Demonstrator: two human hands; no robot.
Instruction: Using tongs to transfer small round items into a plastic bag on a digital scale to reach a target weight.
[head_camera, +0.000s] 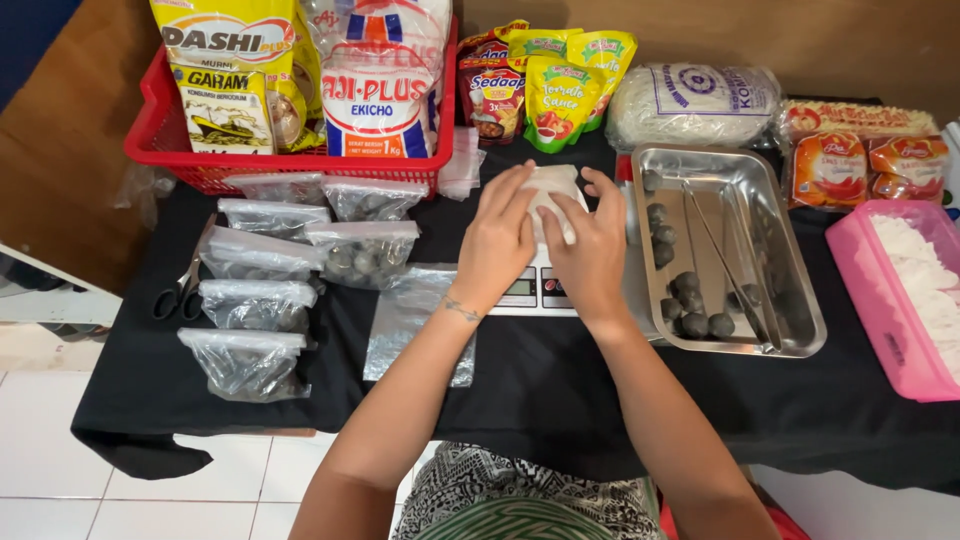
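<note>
Both hands meet over a small white digital scale: the left hand and the right hand each curl their fingers around a white plastic bag, pinching it from either side while it rests on the scale's platform. Just right of the right fingers sits a steel tray holding dark round balls and metal tongs. Left of the left fingers lie filled clear bags, with a flat empty bag below the left wrist and a red basket of packets beyond the fingertips.
</note>
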